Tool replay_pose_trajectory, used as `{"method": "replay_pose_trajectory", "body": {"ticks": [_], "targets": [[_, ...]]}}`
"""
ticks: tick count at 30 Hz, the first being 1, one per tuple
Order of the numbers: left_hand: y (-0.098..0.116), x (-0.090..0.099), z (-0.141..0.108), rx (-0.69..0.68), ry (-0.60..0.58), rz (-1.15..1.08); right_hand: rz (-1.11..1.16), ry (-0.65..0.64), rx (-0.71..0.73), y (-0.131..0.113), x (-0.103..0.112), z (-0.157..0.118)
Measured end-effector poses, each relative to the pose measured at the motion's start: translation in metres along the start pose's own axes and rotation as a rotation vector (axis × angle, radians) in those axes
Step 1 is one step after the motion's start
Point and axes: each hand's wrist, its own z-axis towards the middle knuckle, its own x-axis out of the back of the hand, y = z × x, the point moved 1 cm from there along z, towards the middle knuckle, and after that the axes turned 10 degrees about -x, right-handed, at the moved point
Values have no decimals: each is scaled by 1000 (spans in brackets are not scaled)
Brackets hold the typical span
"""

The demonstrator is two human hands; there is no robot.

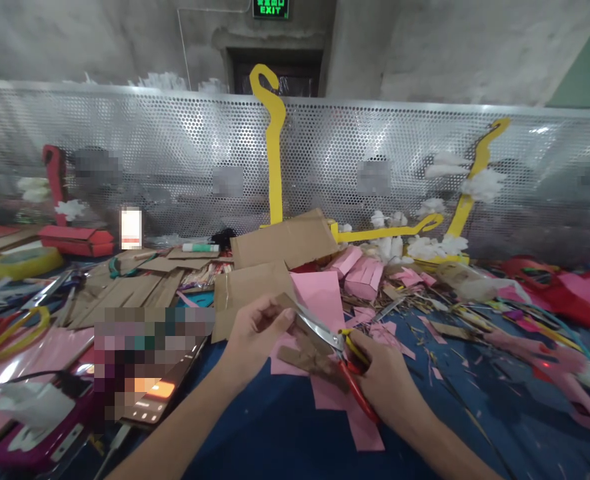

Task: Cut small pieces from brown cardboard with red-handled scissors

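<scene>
My left hand pinches a small brown cardboard piece between thumb and fingers. Around the red and yellow handles of a pair of scissors my right hand is closed. The blades point to the upper left and lie at the cardboard, close to my left fingertips. Whether they are biting into it I cannot tell. Below both hands, pink paper with stepped edges lies on the blue table. A larger pink sheet is just behind the scissors.
Brown cardboard sheets stand behind my hands, beside a tall yellow hook-shaped stand. To the right are paper scraps and a pink glue gun. On the left lie a phone, a purple power strip and yellow-handled scissors. A perforated metal panel rises behind.
</scene>
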Motion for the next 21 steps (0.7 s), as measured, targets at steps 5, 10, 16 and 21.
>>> {"method": "replay_pose_trajectory", "body": {"ticks": [5, 10, 16, 21], "targets": [[0, -2, -1, 10, 14, -57, 4, -13, -14, 0, -1, 1], [2, -1, 0, 9, 39, -30, 34, -44, -29, 0, -2, 0], [1, -1, -1, 24, 71, -26, 23, -40, -29, 3, -3, -2], [2, -2, -1, 17, 54, -57, 78, -65, -53, -4, -3, -1]]}}
